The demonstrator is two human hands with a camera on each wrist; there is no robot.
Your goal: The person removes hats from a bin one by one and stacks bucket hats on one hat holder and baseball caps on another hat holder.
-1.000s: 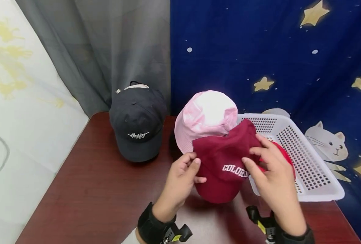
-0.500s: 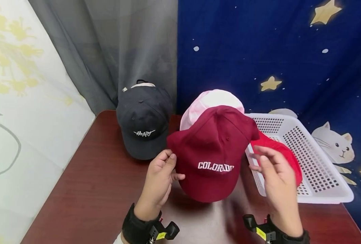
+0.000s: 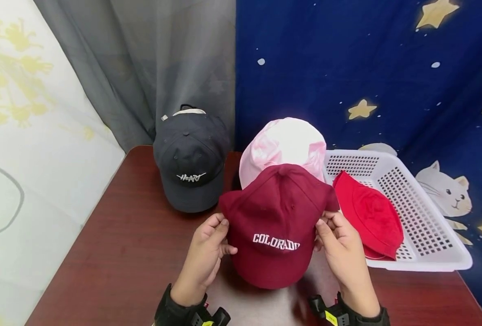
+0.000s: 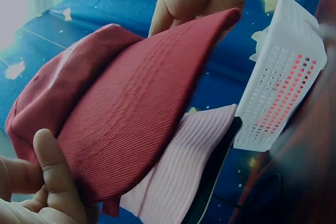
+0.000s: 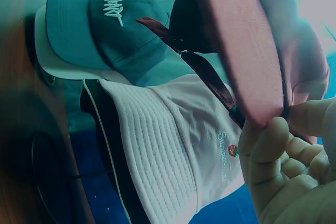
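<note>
A maroon baseball cap (image 3: 279, 217) lettered COLORADO is held up off the table, its brim toward me. My left hand (image 3: 204, 253) pinches its left edge between thumb and fingers, and my right hand (image 3: 340, 253) pinches the right edge. Behind it stands a pink bucket hat (image 3: 290, 140), partly covered by the cap in the head view. The right wrist view shows the cap's back strap (image 5: 207, 80) hanging near the pink hat. Further left sits a dark baseball cap (image 3: 190, 158) lettered HEART, with a pale cap under it.
A white perforated basket (image 3: 424, 213) stands at the right with a red hat (image 3: 371, 217) in it. The brown wooden table (image 3: 114, 253) runs up to grey and blue curtains at the back.
The maroon cap has turned to face me, and moved left and lower. My right hand let go of its side, then took hold of the right edge again.
</note>
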